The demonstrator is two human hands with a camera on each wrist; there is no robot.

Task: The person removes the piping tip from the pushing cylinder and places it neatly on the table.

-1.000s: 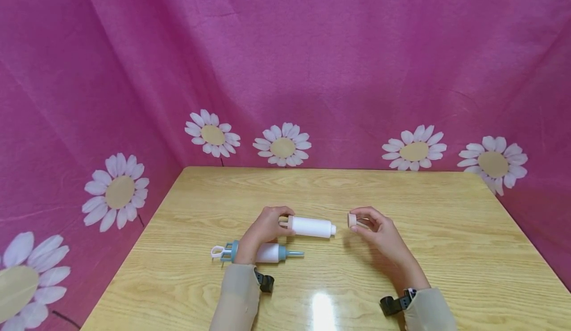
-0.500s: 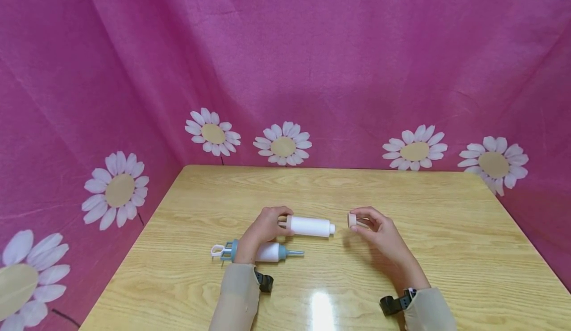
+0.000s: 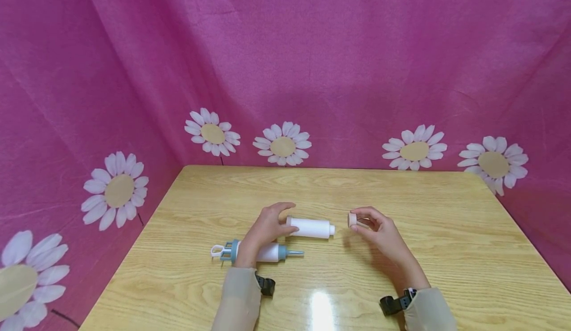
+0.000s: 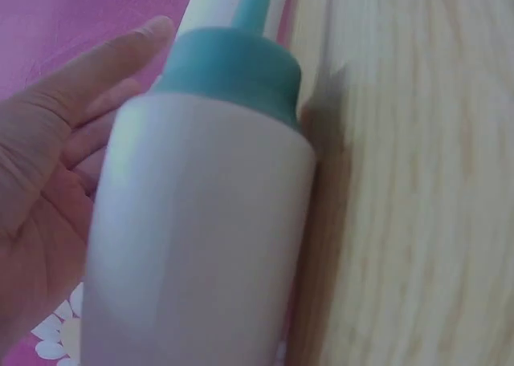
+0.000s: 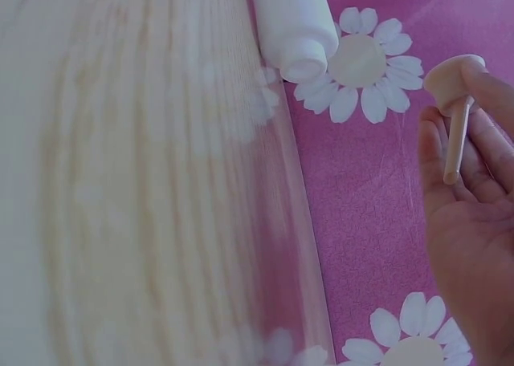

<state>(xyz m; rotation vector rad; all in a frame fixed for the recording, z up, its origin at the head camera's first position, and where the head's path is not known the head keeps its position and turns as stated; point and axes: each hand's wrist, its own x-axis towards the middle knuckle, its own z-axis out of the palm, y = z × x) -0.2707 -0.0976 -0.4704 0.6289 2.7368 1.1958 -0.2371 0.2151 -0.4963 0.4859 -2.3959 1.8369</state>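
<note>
A white cylindrical bottle with a narrow neck and a beige collar lies on its side on the table. My left hand is around its collar end, thumb at the collar and forefinger lifted away. My right hand pinches a beige nozzle cap with a thin spout, its wide end turned toward the bottle's neck. Between cap and neck there is a gap. Under my left wrist lies a second white bottle with teal ends, a teal spout and a white loop handle, partly hidden by the wrist.
The wooden table has its far edge against a pink curtain printed with white daisies. A black strap device sits on the left wrist, and another strap device on the right.
The fingers of my left hand have spread off the white bottle's collar end, where they gripped before. The right hand keeps the nozzle cap in the same spot.
</note>
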